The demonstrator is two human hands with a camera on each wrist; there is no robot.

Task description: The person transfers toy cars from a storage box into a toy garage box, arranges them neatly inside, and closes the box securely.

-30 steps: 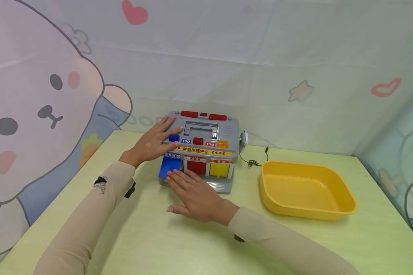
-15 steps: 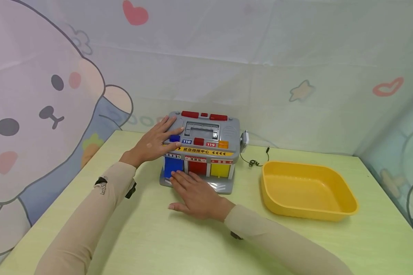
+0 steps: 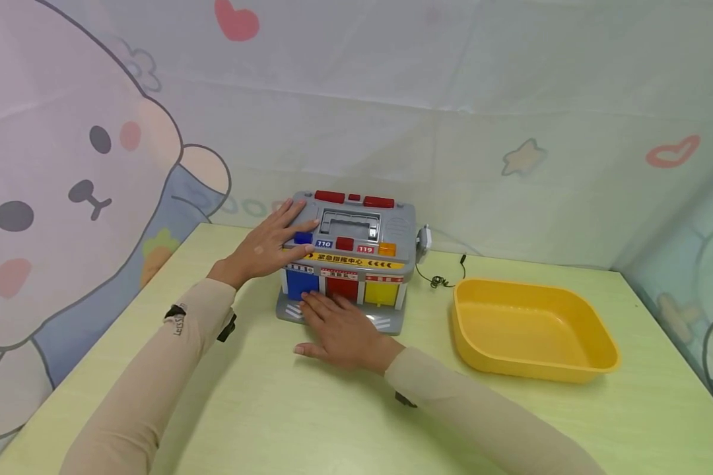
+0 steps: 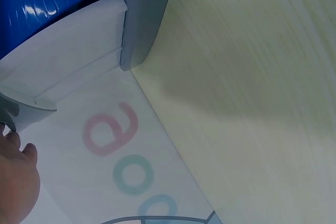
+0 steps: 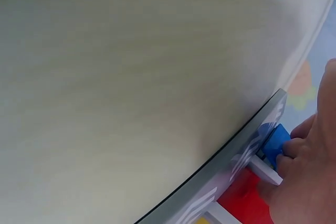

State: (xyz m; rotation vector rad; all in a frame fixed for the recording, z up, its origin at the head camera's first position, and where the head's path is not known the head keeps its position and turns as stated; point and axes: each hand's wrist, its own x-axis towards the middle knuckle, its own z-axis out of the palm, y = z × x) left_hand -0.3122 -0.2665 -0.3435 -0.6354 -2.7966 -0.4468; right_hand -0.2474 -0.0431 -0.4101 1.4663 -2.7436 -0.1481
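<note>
A grey toy garage (image 3: pixel 397 231) with blue, red and yellow doors stands on the table. My left hand (image 3: pixel 267 243) lies spread over its roof's left side, thumb by the yellow front strip. My right hand (image 3: pixel 346 335) reaches in at the front, its extended fingertips against the lower part of the blue door (image 3: pixel 302 281). In the left wrist view a dark gap shows along an edge of the blue door (image 4: pixel 50 3). Behind my right fingers, the red door (image 3: pixel 341 289) is partly covered. The yellow door (image 3: pixel 380 293) is down.
To the right of the garage sits a yellow tub (image 3: pixel 535 330). A thin black cable (image 3: pixel 438 282) lies coiled between them. A grey crank-like piece (image 3: pixel 424 240) juts from the garage's right side. A printed cloth (image 3: pixel 356 99) hangs behind the table.
The blue door has swung down and inward from a raised, outward tilt. My right hand has followed it slightly forward and to the right. My left hand has stayed on the roof.
</note>
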